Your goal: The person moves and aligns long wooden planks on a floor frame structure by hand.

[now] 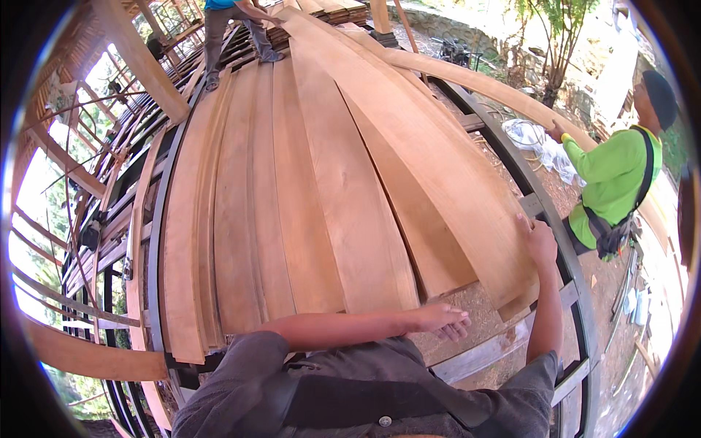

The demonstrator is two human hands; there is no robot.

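A wide, long wooden plank [431,157] lies aslant on top of other planks, running from the far end to my right side. At its near right edge, my right hand [539,242] is closed on the side of the board, fingertips on its upper face. My left hand [440,320] is held across in front of my body, just off the planks' near ends, with loosely bent fingers and nothing in it. Several more planks [307,190] lie lengthwise side by side beneath and to the left. At the far end, a person in a blue top reaches a hand [276,22] to the slanting plank.
Dark metal beams [566,252] frame the planks, with gaps showing the ground below. On the right, a person in a green shirt [617,171] holds another long board [482,86]. Wooden posts [139,58] rise at the left. White plastic sheeting [537,142] lies on the ground.
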